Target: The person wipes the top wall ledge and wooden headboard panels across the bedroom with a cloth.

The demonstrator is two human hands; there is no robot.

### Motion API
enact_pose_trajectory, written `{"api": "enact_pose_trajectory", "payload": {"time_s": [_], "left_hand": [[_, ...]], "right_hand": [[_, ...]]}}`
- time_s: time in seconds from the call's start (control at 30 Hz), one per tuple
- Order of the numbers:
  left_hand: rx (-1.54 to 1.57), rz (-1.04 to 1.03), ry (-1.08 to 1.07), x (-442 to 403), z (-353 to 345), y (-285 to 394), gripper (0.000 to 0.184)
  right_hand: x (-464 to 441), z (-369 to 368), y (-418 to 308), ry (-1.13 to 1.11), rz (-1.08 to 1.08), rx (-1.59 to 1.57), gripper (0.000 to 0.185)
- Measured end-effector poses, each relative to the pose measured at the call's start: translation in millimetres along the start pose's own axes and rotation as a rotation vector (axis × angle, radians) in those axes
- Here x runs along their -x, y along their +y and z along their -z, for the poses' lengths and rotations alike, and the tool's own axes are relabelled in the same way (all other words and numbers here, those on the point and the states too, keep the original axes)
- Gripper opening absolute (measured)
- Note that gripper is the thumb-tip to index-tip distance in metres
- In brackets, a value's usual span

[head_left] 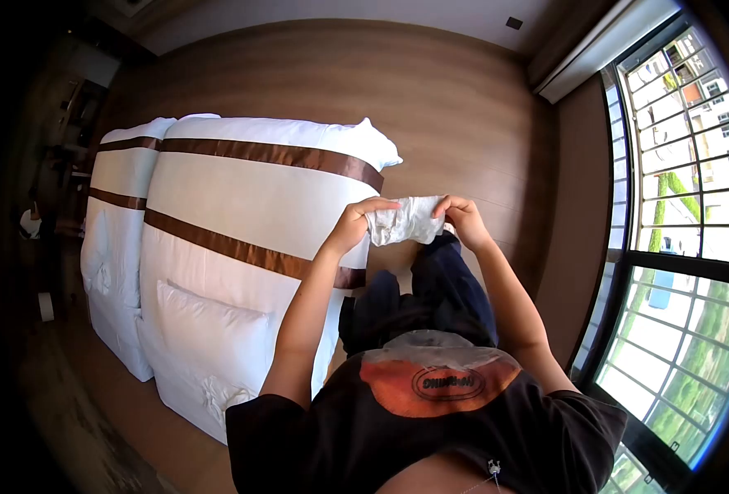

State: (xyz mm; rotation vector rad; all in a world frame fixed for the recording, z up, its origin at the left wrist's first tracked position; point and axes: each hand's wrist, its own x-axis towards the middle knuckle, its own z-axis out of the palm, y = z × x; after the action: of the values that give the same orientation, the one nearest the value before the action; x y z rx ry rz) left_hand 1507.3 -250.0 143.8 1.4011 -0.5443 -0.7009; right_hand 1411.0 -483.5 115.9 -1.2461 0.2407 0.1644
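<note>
A crumpled white cloth (406,221) is stretched between my two hands, in front of my body and above my legs. My left hand (353,224) grips its left end, thumb on top and the other fingers mostly hidden behind it. The right end is pinched by my right hand (461,219), with fingers curled over the edge. Both hands are closed on the cloth. Just to the left of my left hand lies the near corner of a bed (249,185) with white covers and brown satin bands.
A white pillow (216,328) lies on the bed, with a bunched white cloth (223,397) by it. A second bed (111,239) adjoins on the left. Wooden floor (463,107) spreads beyond the bed. Barred windows (685,148) line the right side.
</note>
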Motion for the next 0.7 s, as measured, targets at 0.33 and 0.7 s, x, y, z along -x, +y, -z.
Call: {"api": "enact_pose_trajectory", "payload": {"time_s": [0.33,0.7], "left_hand": [[0.315,0.309,-0.113,-222.3,-1.3,-1.2,0.051],[0.033,0.094,-0.175,-391.3,66.4,49.2,0.044]], "right_hand": [[-167.2,145.9,-123.5,-0.283,-0.111,0.033,0.042],[-357.2,204.5,-173.6,-0.231,-0.124,-0.229,0.018]]}}
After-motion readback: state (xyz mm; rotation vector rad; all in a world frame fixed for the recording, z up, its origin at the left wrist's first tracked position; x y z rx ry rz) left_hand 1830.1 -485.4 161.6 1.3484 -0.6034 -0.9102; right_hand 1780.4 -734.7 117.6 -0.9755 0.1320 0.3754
